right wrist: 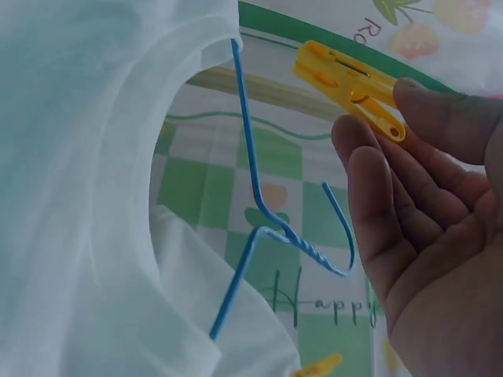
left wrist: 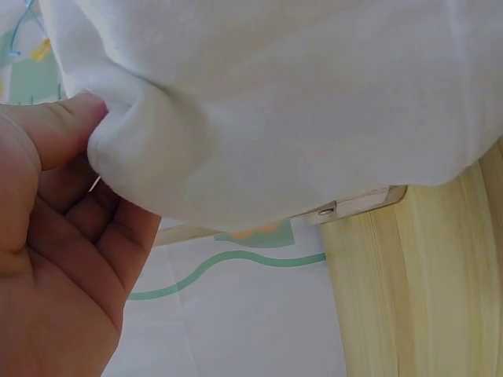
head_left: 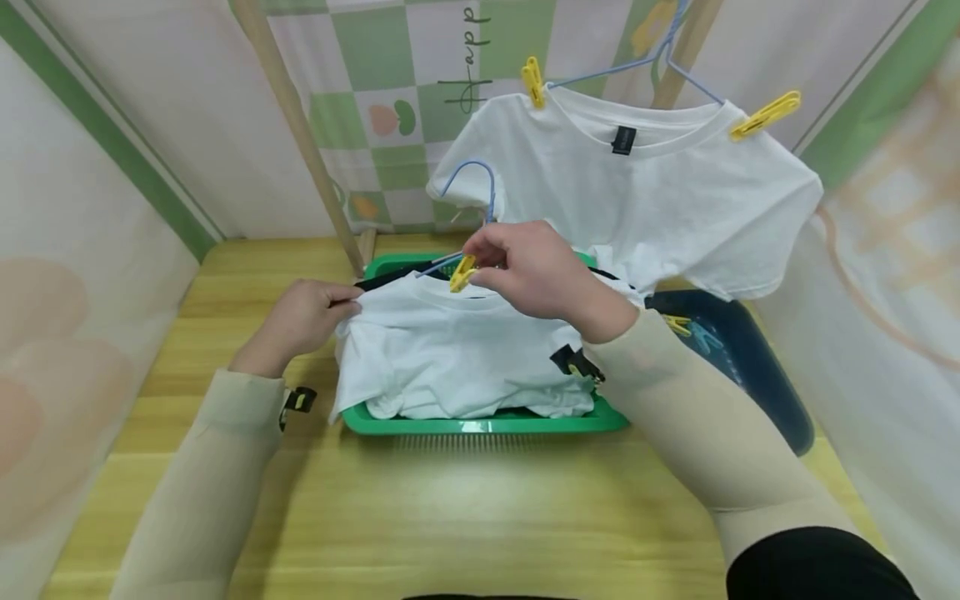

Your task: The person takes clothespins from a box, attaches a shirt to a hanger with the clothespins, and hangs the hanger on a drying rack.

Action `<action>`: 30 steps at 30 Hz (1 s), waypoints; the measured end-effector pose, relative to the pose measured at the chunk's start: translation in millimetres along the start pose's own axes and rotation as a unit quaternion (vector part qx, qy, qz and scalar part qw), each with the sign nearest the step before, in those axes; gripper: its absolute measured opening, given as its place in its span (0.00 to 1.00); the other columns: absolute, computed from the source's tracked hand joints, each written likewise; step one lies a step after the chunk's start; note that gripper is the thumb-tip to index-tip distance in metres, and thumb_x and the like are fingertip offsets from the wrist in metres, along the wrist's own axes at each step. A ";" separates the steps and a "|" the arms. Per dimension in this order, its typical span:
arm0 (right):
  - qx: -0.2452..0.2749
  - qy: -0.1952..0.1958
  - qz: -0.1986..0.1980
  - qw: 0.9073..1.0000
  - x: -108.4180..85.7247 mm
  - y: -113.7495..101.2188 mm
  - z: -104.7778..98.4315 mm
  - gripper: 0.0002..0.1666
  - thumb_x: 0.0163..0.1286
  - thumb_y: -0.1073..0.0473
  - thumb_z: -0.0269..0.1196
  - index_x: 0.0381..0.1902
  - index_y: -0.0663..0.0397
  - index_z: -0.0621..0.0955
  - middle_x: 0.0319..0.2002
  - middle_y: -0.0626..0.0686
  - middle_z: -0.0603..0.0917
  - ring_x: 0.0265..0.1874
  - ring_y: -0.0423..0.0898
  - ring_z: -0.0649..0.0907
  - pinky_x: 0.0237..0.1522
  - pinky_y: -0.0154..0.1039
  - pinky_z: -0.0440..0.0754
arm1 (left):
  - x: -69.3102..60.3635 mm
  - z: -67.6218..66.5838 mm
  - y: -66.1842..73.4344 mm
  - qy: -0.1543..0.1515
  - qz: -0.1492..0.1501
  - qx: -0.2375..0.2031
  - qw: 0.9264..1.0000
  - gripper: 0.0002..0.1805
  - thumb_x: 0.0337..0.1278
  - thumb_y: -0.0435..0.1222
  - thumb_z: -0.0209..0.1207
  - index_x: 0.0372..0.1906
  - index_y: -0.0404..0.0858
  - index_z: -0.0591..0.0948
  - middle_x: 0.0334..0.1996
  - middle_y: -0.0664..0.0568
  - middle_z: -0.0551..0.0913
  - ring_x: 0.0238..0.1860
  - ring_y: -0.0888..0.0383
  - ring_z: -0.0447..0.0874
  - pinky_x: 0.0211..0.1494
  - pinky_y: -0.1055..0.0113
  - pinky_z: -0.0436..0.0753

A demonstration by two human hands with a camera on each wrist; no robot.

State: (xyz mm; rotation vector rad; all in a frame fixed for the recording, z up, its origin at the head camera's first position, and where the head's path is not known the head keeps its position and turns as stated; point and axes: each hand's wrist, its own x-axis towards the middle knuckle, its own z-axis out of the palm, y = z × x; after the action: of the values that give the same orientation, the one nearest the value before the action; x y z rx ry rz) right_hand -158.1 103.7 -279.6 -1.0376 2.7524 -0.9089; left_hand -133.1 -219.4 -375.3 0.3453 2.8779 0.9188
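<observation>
A person pinches a white shirt point(head_left: 450, 346) with the left hand point(head_left: 298, 321) and a yellow clothespin point(head_left: 462, 273) with the right hand point(head_left: 538, 271).
Left fingers point(left wrist: 130, 239) are closed on the shirt's edge; right fingers and thumb are closed on the clothespin, apart from the fabric. The shirt, on a blue hanger point(head_left: 491, 190), is over a green basket point(head_left: 480, 427) on a wooden counter point(head_left: 450, 517).

Long cream sleeves point(head_left: 697, 417) are worn with small black wrist attachments point(head_left: 302, 400) and, higher on the right side, black fabric point(head_left: 817, 564).
</observation>
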 end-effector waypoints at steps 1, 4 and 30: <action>0.004 0.000 0.004 1.000 4.6 -1.5 2.0 0.13 0.69 0.59 0.66 0.51 0.55 0.83 0.42 0.47 0.85 0.41 0.42 0.82 0.46 0.41 0.78 | 0.1 0.1 -0.6 0.001 0.001 0.000 1.000 0.15 0.73 0.35 0.57 0.58 0.35 0.83 0.55 0.40 0.82 0.52 0.46 0.81 0.52 0.50 0.77; 0.004 0.000 0.019 1.000 18.2 -5.1 9.5 0.13 0.71 0.58 0.65 0.51 0.53 0.82 0.42 0.46 0.84 0.42 0.41 0.82 0.46 0.39 0.78 | 0.0 0.0 -1.2 0.004 0.004 0.002 1.000 0.15 0.72 0.35 0.57 0.58 0.35 0.83 0.55 0.40 0.82 0.52 0.46 0.81 0.50 0.51 0.77; -0.124 -0.014 -0.003 0.992 72.0 -26.7 52.7 0.08 0.72 0.59 0.63 0.46 0.49 0.86 0.41 0.45 0.86 0.39 0.42 0.83 0.45 0.38 0.78 | 0.5 5.4 -0.7 0.035 0.029 0.007 0.999 0.12 0.69 0.32 0.60 0.53 0.34 0.86 0.49 0.42 0.85 0.35 0.52 0.82 0.39 0.57 0.78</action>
State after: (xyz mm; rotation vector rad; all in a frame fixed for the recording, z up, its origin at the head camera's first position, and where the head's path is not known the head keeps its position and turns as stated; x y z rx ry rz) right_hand -184.6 16.3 -298.1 -1.0838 2.8932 -0.5566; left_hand -132.8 -216.8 -380.1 0.4095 2.9533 0.9383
